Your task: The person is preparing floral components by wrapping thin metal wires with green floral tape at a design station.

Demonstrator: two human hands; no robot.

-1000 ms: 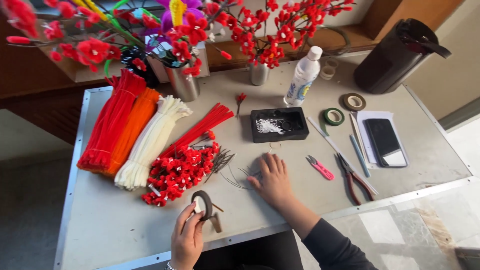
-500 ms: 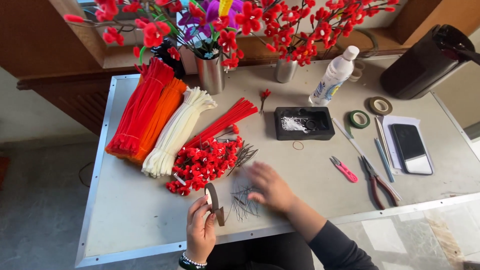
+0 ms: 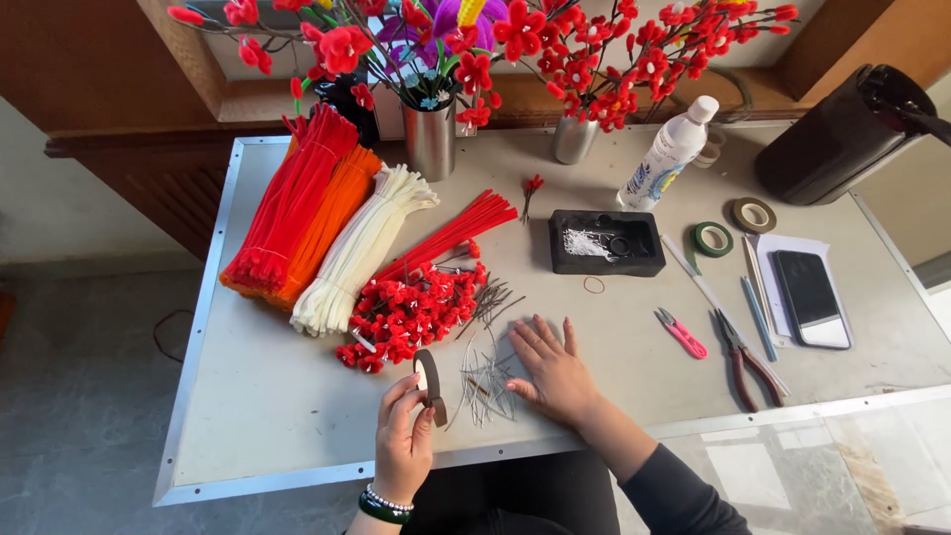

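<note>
My left hand [image 3: 403,441] holds a roll of dark brown tape [image 3: 429,381] upright near the table's front edge. My right hand [image 3: 555,372] lies flat, fingers spread, on the grey table [image 3: 258,406], its fingertips beside a scatter of thin wire pieces [image 3: 485,376]. A pile of small red pipe-cleaner flowers [image 3: 411,315] sits just beyond the tape. Loose red stems [image 3: 451,236] fan out behind the pile.
Bundles of red [image 3: 292,198], orange [image 3: 332,223] and cream [image 3: 362,248] pipe cleaners lie at left. Metal vases [image 3: 431,144] of red flowers stand at the back. A black tray [image 3: 606,243], white bottle [image 3: 669,157], green tape rolls [image 3: 712,239], pink snips [image 3: 682,333], pliers [image 3: 745,359], phone [image 3: 809,297] sit right.
The view shifted, so the table sits further right in the frame. My right hand moved from the wires and spread flat on the table. The left hand kept hold of the tape roll.
</note>
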